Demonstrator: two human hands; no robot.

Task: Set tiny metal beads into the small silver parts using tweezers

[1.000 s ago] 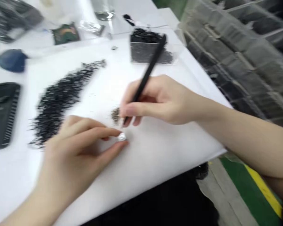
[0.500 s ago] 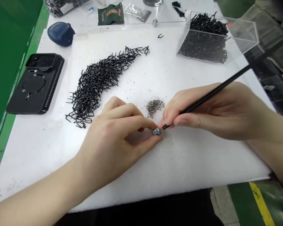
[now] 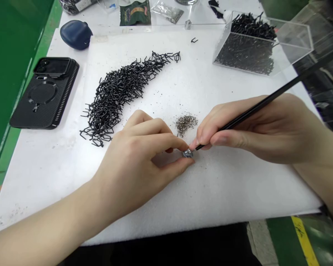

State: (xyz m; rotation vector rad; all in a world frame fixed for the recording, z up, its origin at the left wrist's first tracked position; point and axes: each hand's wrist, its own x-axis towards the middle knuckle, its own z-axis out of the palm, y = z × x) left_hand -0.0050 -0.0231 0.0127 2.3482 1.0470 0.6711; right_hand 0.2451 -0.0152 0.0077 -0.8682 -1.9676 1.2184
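Observation:
My left hand (image 3: 138, 159) pinches a small shiny metal part (image 3: 187, 153) between thumb and forefinger, resting on the white foam mat (image 3: 224, 192). My right hand (image 3: 263, 127) grips a thin black stick tool (image 3: 274, 96) like a pen, its tip touching the metal part. Just behind the fingertips lies a small heap of tiny grey grains (image 3: 185, 123). A long pile of black bent wire clips (image 3: 119, 92) lies to the left of my hands.
A clear plastic box (image 3: 266, 44) filled with black clips stands at the back right. A black phone (image 3: 44, 94) lies at the left edge, a dark blue case (image 3: 76, 34) behind it. A green packet (image 3: 135, 14) and plastic bags sit at the back. One loose clip (image 3: 194, 40) lies alone.
The view has swung and steadied over the mat. My right hand has brought the stick's tip down from the grain heap onto the metal part, and my left hand keeps pinching it.

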